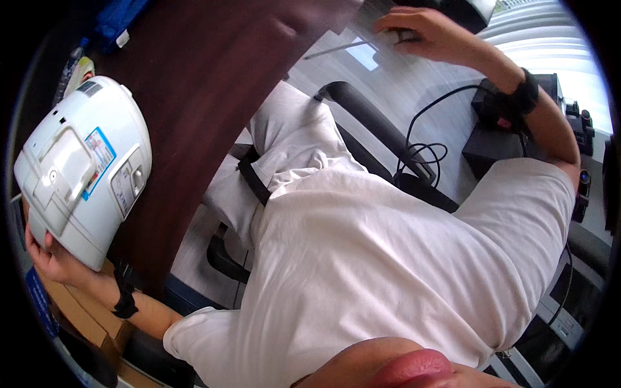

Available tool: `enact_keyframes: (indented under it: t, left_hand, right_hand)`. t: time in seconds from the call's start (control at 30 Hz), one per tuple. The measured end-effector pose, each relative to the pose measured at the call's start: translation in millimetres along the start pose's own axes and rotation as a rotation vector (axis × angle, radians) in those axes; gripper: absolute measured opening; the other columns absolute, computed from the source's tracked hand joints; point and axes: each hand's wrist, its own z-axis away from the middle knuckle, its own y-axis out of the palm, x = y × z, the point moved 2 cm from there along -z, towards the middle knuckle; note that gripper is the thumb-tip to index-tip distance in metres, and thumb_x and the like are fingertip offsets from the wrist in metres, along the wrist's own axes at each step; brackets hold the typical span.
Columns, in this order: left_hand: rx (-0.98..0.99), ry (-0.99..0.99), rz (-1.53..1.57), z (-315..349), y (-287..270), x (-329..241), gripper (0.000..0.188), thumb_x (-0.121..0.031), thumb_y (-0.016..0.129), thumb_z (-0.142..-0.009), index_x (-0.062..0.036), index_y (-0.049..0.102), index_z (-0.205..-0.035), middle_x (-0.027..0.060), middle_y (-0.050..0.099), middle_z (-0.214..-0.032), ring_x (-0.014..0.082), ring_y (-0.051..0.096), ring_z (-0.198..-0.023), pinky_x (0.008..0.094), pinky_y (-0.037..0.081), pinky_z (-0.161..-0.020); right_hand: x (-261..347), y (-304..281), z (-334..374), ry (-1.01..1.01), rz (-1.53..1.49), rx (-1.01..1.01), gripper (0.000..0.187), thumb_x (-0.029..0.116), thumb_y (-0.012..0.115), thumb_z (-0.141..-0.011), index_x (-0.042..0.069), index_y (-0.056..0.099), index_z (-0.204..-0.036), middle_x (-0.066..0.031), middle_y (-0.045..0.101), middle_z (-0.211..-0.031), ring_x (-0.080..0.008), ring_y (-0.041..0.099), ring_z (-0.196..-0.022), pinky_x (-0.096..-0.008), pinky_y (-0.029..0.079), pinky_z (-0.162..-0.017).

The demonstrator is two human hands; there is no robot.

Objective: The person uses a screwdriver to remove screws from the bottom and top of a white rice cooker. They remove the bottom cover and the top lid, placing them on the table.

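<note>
A white rice cooker [90,168] with a blue-edged label lies tipped over at the left, on the dark brown table [194,71]. My left hand [52,258] grips its near lower end, with the thumb against the shell; some fingers are hidden beneath it. Well away from the cooker, out past the table's right edge, my right hand [430,35] is raised. Its fingers are closed round the handle of a screwdriver [336,50], whose thin metal shaft points left. The handle is mostly covered by the hand.
Behind the cooker are a clear bottle [68,71] and a blue plastic bag [119,22]. A cardboard box [81,313] stands below my left forearm. The chair's black armrest [372,123], a looped black cable [414,132] and black equipment [495,145] are at the right.
</note>
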Motion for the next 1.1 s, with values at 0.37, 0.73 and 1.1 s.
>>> enact_keyframes:
  t: [0.37, 0.73, 1.1]
  left_hand:
    - [0.242, -0.284, -0.152, -38, 1, 33, 0.065, -0.049, 0.067, -0.087, 0.0014, 0.054, -0.126, 0.0152, 0.062, -0.117, 0.0203, 0.063, -0.099, 0.0319, 0.052, -0.084]
    - [0.546, -0.035, -0.472, -71, 71, -62, 0.074, -0.062, 0.060, -0.085, -0.0128, 0.046, -0.138, 0.0158, 0.055, -0.129, 0.0269, 0.059, -0.113, 0.0395, 0.049, -0.094]
    - [0.433, 0.155, -0.196, -69, 91, -124, 0.068, -0.059, 0.074, -0.073, -0.0045, 0.060, -0.110, 0.0066, 0.060, -0.103, 0.0180, 0.059, -0.094, 0.0318, 0.048, -0.080]
  right_hand:
    - [-23, 56, 44, -0.221, 0.671, -0.616, 0.041, 0.018, 0.065, -0.090, 0.018, 0.055, -0.130, -0.0070, 0.060, -0.111, -0.0208, 0.061, -0.096, -0.0289, 0.054, -0.078]
    - [-185, 86, 151, 0.268, 0.618, -0.375, 0.021, 0.009, 0.060, -0.077, 0.012, 0.063, -0.097, -0.0042, 0.059, -0.092, -0.0244, 0.056, -0.088, -0.0359, 0.046, -0.073]
    - [5, -13, 10, 0.031, -0.431, -0.742, 0.038, 0.027, 0.062, -0.094, 0.009, 0.057, -0.127, -0.0046, 0.063, -0.090, -0.0094, 0.054, -0.061, -0.0195, 0.044, -0.052]
